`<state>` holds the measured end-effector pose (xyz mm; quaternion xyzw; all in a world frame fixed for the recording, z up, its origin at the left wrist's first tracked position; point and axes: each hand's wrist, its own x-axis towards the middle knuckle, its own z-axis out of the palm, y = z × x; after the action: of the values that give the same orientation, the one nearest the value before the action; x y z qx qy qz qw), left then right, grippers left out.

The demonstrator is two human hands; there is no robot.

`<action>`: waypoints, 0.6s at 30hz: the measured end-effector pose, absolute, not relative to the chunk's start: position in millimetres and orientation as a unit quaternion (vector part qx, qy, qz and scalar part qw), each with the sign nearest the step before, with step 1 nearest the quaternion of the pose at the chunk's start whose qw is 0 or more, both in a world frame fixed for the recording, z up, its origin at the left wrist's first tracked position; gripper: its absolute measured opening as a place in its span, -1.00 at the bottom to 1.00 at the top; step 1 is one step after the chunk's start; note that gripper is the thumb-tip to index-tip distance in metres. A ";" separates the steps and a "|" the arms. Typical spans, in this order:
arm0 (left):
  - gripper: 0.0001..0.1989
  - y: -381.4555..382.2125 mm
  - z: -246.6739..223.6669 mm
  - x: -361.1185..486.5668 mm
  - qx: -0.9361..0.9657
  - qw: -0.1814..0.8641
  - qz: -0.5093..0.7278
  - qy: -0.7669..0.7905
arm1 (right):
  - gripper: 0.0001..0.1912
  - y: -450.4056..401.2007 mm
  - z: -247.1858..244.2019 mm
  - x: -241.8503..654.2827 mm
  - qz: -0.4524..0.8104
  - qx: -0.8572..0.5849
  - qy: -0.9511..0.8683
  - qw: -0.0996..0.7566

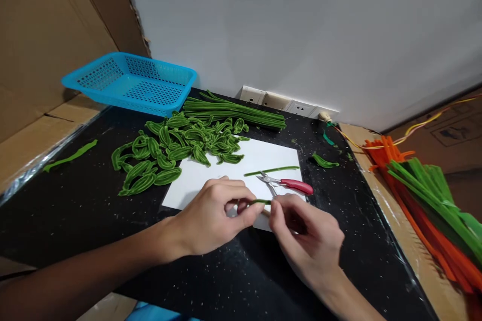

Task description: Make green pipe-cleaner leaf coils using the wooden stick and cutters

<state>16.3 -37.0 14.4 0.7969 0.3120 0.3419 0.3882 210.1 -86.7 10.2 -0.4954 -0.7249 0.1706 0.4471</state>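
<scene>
your two hands: left hand point(211, 215) and right hand point(301, 235) both pinch one short green pipe cleaner point(259, 201), fuzzy, thin, held over white sheet's point(196, 180) near edge. beyond: one red-handled pliers point(288, 183), one loose green stem point(271, 171). farther: pile of bent leaves point(176, 148), straight bundle point(233, 110), one blue basket point(131, 83).

Table point(94, 200): glossy black, speckled, stone-like. Sheet point(241, 165): matt white paper. Stems point(233, 110) and leaves point(176, 148): fuzzy green pile. Pliers point(286, 183): bare metal jaws, smooth red plastic grip. Basket point(130, 83): perforated blue plastic. Left wall point(45, 25): matt brown cardboard.
</scene>
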 end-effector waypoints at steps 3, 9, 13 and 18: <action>-0.73 -36.6 16.9 15.7 0.746 0.496 0.300 0.328 | -0.85 -84.7 12.7 213.7 0.139 -0.499 -0.732 0.443; -0.69 -34.7 16.5 16.2 0.756 0.483 0.287 0.334 | -0.84 -80.9 13.8 215.5 0.157 -0.471 -0.762 0.416; -0.81 -34.7 14.6 16.2 0.790 0.418 0.306 0.328 | -0.85 -80.0 11.0 217.5 0.131 -0.466 -0.780 0.397; -0.84 -36.3 13.7 16.3 0.782 0.429 0.314 0.325 | -0.85 -82.3 10.9 218.2 0.141 -0.468 -0.783 0.384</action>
<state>16.3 -36.3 13.7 0.7821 0.3252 0.3135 0.4292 218.2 -82.3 10.9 -0.4684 -0.7833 0.1406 0.3839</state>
